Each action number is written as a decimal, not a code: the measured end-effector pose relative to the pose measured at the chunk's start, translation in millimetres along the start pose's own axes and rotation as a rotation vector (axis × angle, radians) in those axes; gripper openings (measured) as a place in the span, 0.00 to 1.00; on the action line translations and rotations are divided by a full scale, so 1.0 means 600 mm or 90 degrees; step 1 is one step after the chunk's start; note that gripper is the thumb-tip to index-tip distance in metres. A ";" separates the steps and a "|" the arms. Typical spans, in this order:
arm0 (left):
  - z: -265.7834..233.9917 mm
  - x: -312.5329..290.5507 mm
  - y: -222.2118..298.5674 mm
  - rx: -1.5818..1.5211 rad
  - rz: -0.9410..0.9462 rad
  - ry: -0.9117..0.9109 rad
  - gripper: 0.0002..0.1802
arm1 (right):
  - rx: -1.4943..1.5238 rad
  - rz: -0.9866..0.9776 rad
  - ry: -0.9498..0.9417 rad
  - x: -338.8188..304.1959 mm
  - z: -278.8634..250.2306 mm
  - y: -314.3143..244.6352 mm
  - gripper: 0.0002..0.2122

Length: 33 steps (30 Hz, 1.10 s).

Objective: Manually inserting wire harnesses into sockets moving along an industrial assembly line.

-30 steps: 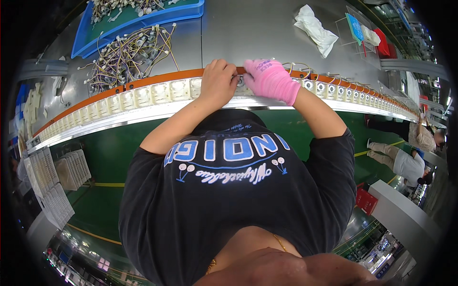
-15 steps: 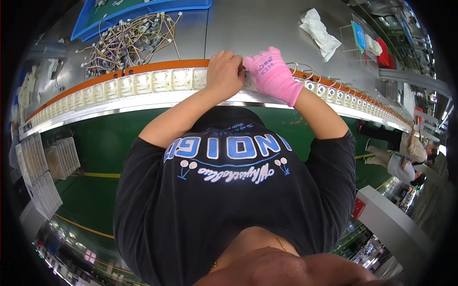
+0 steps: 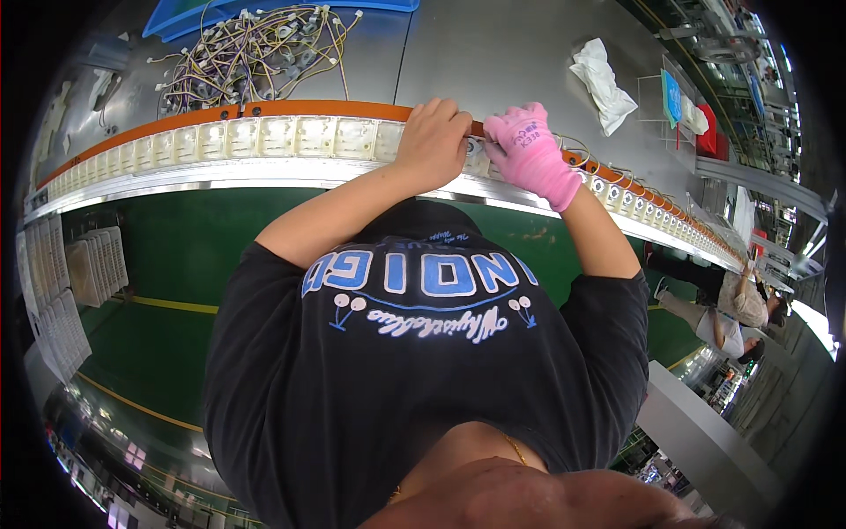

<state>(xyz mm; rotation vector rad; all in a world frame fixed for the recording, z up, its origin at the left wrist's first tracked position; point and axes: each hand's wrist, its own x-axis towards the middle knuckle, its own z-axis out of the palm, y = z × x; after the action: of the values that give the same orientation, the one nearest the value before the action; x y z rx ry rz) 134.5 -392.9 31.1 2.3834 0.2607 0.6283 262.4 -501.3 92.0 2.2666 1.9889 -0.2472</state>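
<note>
While both forearms reach forward over the near edge of the table (image 3: 493, 53), the two hands sit close together on a long row of whitish square housings (image 3: 273, 138), backed by an orange strip (image 3: 339, 108) and fronted by a bright metal rail (image 3: 220, 171).

Left hand (image 3: 435, 141): bare, knuckles up, fingers bent over strip and row. Any item in its grasp is hidden; cannot tell.

Right hand (image 3: 536, 154): pink knitted glove, fingers curled, fingertips just beside the left ones. Whether it pinches anything cannot be told.

Housings to the left of the hands look pale throughout; those to the right show dark round centres, with thin wire loops (image 3: 627, 176) standing along the strip there.

Beyond the strip, left of the hands: tangled heap of wire leads (image 3: 256, 62), yellowish and dark, with white end connectors. Blue tray (image 3: 388, 4) behind the heap, cut off by the upper edge of view. Right of these, well apart: crumpled white bag (image 3: 604, 86); near it, a blue card (image 3: 671, 97) and a red object (image 3: 708, 132).
</note>
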 end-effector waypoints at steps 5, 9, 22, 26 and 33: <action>-0.002 0.001 0.001 -0.020 0.013 -0.029 0.08 | -0.043 0.039 -0.062 0.007 0.005 -0.013 0.06; -0.003 -0.002 0.003 -0.024 0.014 -0.046 0.09 | 0.016 0.049 -0.081 0.012 0.005 -0.011 0.08; -0.128 0.131 -0.272 0.402 -0.170 -0.491 0.16 | 0.329 0.178 0.288 -0.011 -0.009 0.008 0.12; -0.102 0.087 -0.424 0.451 -0.227 -0.602 0.20 | 0.327 0.182 0.328 0.015 0.023 0.002 0.12; -0.116 0.109 -0.417 0.205 -0.267 -0.531 0.09 | 0.410 0.201 0.253 0.004 0.003 -0.028 0.11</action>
<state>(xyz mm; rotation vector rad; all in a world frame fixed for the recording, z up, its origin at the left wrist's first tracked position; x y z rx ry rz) 150.1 -140.4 -57.8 2.5444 0.4872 -0.6426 245.8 -497.1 90.2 3.2123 1.8519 -0.4984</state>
